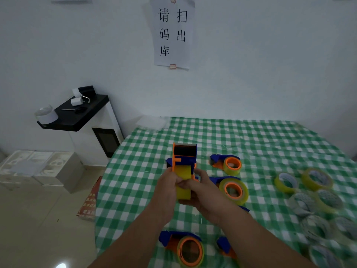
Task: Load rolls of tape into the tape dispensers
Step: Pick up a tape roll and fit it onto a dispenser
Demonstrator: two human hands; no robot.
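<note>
Orange-blue tape dispenser with yellow tape roll is gripped by left hand and right hand at frame centre; threading judged next

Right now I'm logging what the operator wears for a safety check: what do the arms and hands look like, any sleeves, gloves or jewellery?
Both forearms are bare as far as the frame shows, with no sleeves in view. The left hand and right hand wear no gloves. No watch, bracelet or ring shows on the visible parts; the picture is too soft to rule out something small.
</note>
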